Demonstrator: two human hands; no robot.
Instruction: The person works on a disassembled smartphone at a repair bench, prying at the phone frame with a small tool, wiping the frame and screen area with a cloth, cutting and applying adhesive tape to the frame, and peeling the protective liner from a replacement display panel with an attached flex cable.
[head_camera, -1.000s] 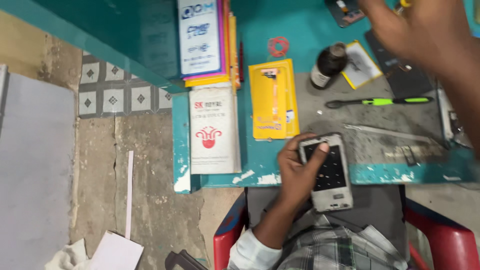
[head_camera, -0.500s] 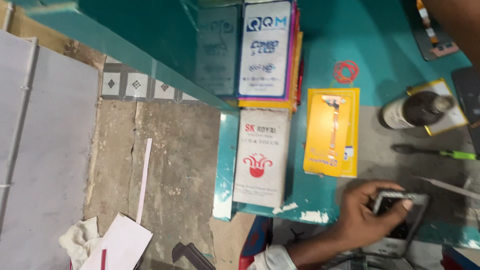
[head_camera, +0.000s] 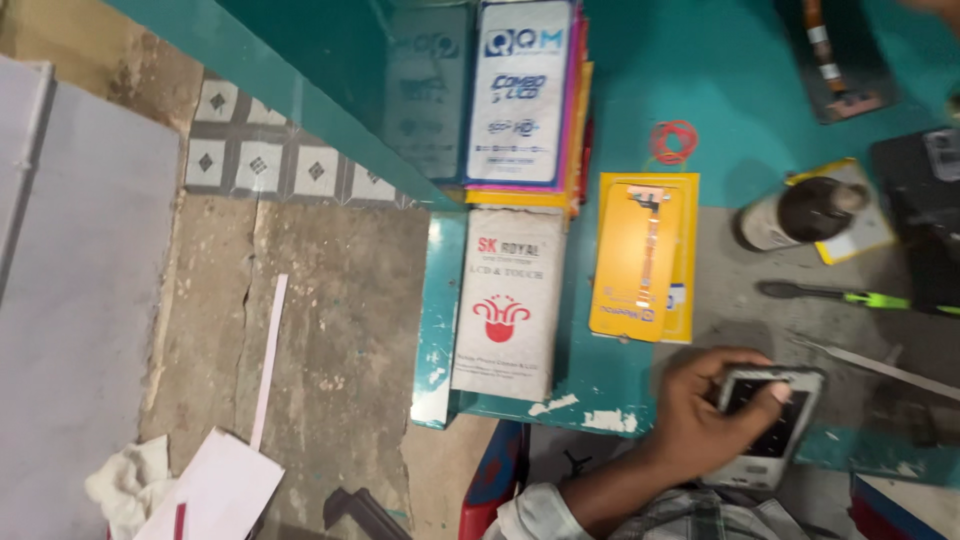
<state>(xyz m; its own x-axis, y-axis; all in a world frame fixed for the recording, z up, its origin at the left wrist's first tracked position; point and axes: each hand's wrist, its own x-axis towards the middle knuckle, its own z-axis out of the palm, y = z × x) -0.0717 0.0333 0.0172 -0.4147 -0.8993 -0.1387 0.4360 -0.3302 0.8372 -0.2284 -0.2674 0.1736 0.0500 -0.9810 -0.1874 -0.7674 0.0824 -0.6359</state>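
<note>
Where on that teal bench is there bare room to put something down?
One bare teal patch lies above the red rubber band, between the stacked boxes and the dark board. A grey strip runs between the yellow packet and the screwdriver. It is crowded around the left hand holding the phone.
</note>
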